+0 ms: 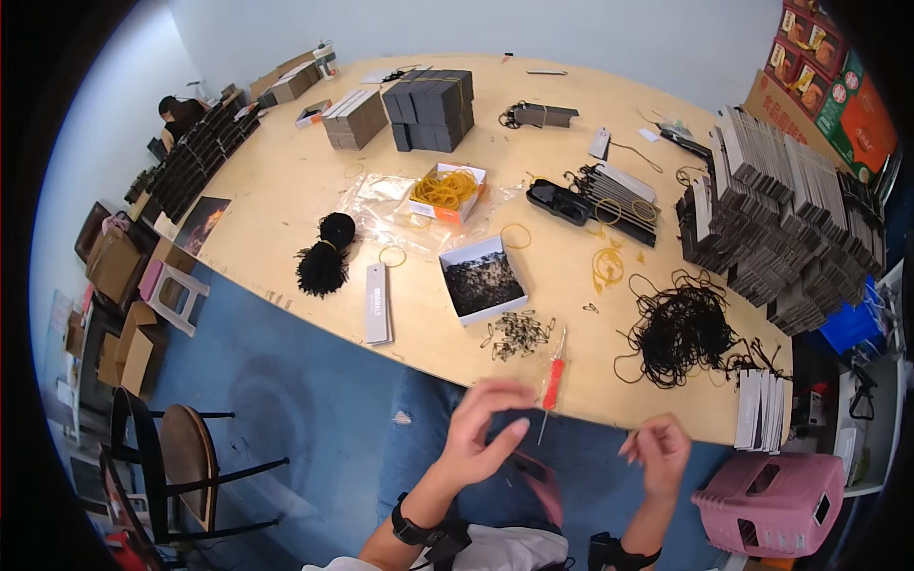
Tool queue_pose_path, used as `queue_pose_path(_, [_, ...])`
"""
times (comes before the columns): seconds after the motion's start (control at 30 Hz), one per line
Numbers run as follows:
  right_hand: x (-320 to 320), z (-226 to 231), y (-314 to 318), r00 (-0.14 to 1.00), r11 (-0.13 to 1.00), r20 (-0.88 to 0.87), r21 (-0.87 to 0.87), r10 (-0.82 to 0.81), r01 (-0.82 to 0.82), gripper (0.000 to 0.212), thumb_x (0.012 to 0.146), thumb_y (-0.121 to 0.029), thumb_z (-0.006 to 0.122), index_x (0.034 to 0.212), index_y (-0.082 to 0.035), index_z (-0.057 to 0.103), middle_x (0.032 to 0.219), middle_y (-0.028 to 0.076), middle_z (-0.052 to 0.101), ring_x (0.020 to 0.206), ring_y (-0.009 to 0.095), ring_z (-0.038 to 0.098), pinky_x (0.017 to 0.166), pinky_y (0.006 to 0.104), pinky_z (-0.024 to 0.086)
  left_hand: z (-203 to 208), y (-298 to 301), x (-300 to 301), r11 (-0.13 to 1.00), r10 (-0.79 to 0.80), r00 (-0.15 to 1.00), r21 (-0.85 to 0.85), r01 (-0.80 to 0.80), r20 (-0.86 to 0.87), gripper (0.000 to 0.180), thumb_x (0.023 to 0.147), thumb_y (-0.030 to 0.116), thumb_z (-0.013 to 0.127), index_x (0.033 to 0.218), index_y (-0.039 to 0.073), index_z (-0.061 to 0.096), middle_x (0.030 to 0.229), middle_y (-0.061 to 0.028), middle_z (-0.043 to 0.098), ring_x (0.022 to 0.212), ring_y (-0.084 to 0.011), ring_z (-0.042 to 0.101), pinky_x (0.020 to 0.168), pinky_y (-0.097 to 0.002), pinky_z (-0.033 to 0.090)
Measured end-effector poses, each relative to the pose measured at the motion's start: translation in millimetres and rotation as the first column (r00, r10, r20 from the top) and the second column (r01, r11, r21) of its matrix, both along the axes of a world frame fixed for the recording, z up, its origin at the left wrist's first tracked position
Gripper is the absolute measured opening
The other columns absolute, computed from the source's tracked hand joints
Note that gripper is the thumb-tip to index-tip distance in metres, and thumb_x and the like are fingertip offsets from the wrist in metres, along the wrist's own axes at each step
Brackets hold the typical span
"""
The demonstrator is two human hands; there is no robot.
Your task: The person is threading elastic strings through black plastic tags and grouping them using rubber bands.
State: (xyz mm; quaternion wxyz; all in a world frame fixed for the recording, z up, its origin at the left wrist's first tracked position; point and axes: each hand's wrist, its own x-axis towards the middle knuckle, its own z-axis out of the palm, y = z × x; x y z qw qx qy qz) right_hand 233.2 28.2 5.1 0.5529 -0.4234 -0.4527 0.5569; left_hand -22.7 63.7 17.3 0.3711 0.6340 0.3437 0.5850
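My left hand (486, 430) is over the table's near edge, thumb and fingers apart, holding nothing. Just right of it lies a red-handled screwdriver (553, 383), its thin shaft overhanging the edge. My right hand (659, 451) hovers off the table edge with its fingers curled together; whatever they may pinch is too small to make out. Beyond the left hand is a pile of small dark clips (520, 335) beside a white box (484, 280) of small black pieces. Past the right hand sits a tangle of black cords (678, 331), with a stack of grey-white tags (760, 409) near it.
A bundle of black cord (327, 255) and a tag stack (379, 305) lie left. Farther back are a box of yellow rubber bands (447, 193), a black device (560, 202) and grey card blocks (430, 109). Tall card stacks (781, 209) stand right, above a pink stool (769, 504).
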Motion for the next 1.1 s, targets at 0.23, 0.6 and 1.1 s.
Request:
queue_pose_path(0.23, [-9,7,58,0.419,0.897,0.796,0.422,-0.437,0.135,0.015,0.079,-0.008,0.070,0.090,-0.002,0.063,0.080,0.009,0.059,0.069,0.025,0.057,0.062,0.0304,0.046,-20,54,-77,0.559,0.792,0.424,0.241,-0.794,-0.438,0.036,0.080,0.006,0.063,0.114,0.000,0.055,0.121,-0.0195,0.048,0.113,-0.0344,0.047,0.096,-0.0410,0.038])
queue_pose_path(0.6, [0,86,112,0.368,0.874,0.801,0.481,-0.472,0.072,0.013,0.084,-0.004,0.064,0.090,-0.001,0.053,0.085,0.008,0.052,0.060,0.018,0.050,0.051,0.0273,0.040,-41,80,-108,0.586,0.680,0.275,0.278,-0.761,-0.680,0.053,0.081,0.013,0.062,0.127,-0.007,0.045,0.120,-0.0252,0.048,0.104,-0.0408,0.046,0.092,-0.0473,0.038])
queue_pose_path(1.1, [-212,194,328,0.217,0.666,0.786,0.609,-0.579,-0.431,0.034,0.081,-0.007,0.064,0.114,-0.006,0.054,0.103,0.015,0.058,0.096,0.031,0.059,0.079,0.0397,0.050,-34,58,-151,0.761,0.564,0.655,0.008,-0.649,-0.502,0.073,0.081,0.023,0.069,0.135,-0.009,0.034,0.131,-0.0304,0.042,0.120,-0.0450,0.042,0.103,-0.0461,0.035])
